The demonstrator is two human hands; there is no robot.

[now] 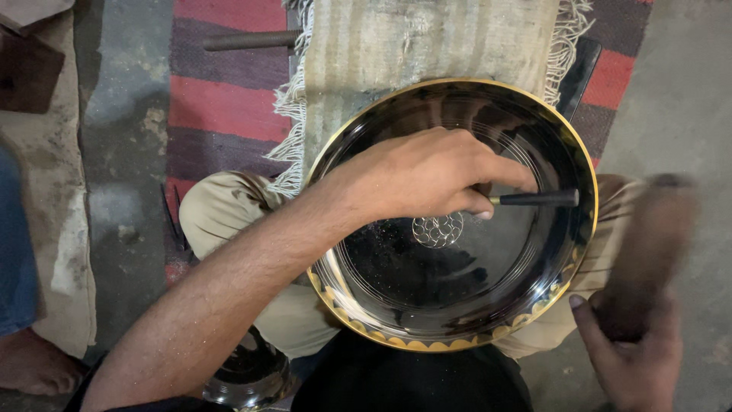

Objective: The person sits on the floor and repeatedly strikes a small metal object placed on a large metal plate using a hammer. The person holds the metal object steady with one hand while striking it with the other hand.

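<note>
A large round black plate (534,267) with a gold rim rests on my lap, with a small engraved flower pattern (438,230) near its middle. My left hand (427,174) reaches over the plate and grips a thin dark chisel (537,199) that lies almost flat, its tip hidden under my fingers just above the pattern. My right hand (637,355) is at the lower right, outside the rim, shut on a dark wooden mallet (648,252) that is blurred by motion.
A beige fringed cloth (427,46) lies over a red and purple striped rug (221,99) beyond the plate. A dark rod (248,40) lies on the rug. Another shiny dark dish (248,374) sits under my left forearm. Grey floor lies on both sides.
</note>
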